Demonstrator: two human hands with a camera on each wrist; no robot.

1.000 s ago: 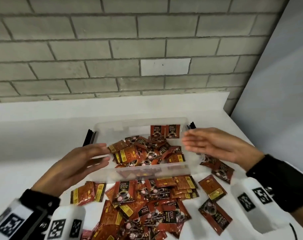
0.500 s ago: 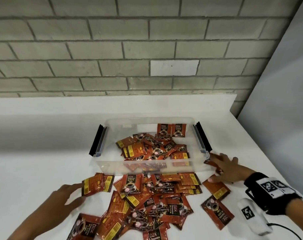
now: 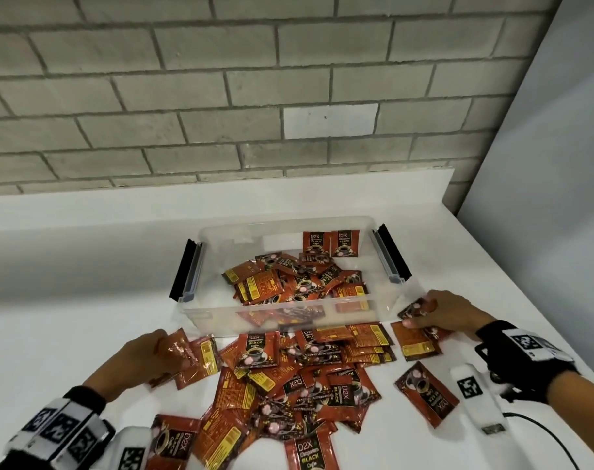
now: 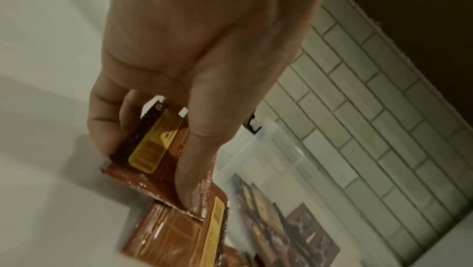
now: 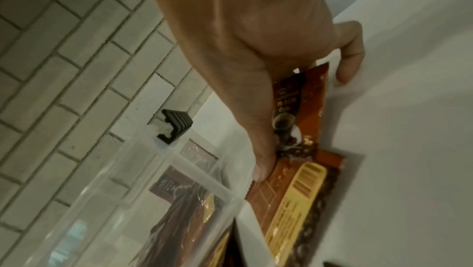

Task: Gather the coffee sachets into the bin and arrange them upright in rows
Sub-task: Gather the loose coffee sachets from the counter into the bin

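A clear plastic bin (image 3: pixel 288 317) with black latches stands mid-table. Loose red-brown coffee sachets (image 3: pixel 288 283) lie jumbled inside it, and two sachets (image 3: pixel 331 244) stand upright against its back wall. A larger pile of sachets (image 3: pixel 305 374) covers the table in front of the bin. At the pile's left end my left hand (image 3: pixel 168 349) pinches a sachet (image 3: pixel 183 351), thumb on top, as the left wrist view shows (image 4: pixel 153 150). By the bin's front right corner my right hand (image 3: pixel 419 312) pinches another sachet (image 3: pixel 414 308), lifted off the table (image 5: pixel 299 99).
A grey brick wall (image 3: pixel 254 96) rises behind the white table (image 3: pixel 68 317). A grey panel (image 3: pixel 560 164) runs along the right, close to the table's right edge. A single sachet (image 3: pixel 426 398) and a black cable (image 3: pixel 543 432) lie at the lower right.
Both hands left the bin's sides and came down to the table. Each hand now grips a sachet at an outer end of the pile.
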